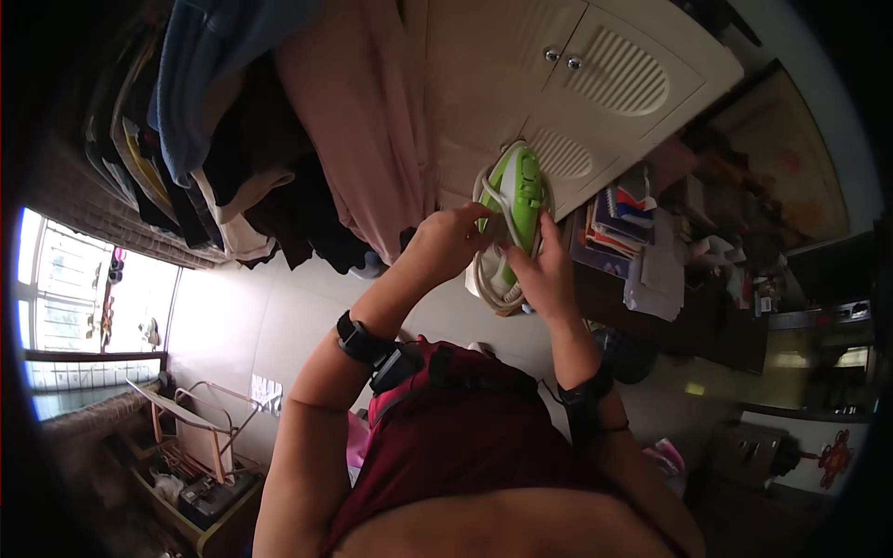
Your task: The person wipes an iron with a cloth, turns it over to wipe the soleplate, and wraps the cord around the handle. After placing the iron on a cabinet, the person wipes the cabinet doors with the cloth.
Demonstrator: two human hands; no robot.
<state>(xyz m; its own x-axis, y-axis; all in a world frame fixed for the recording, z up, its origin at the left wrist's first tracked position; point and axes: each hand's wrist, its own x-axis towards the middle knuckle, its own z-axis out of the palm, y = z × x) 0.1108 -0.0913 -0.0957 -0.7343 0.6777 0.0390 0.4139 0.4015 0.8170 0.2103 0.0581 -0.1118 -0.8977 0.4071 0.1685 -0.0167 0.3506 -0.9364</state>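
Note:
A green and white iron with its pale cord looped around it is held in front of the cabinet. My left hand is at the iron's left side, its fingers closed at the cord. On the lower right side, my right hand grips the iron's green body, thumb across the front. Part of the iron's lower end is hidden behind my hands and the cord loops.
White cabinet doors stand ahead. Clothes hang at the upper left. Books and papers are stacked on a dark table at the right. A folding metal frame stands at the lower left.

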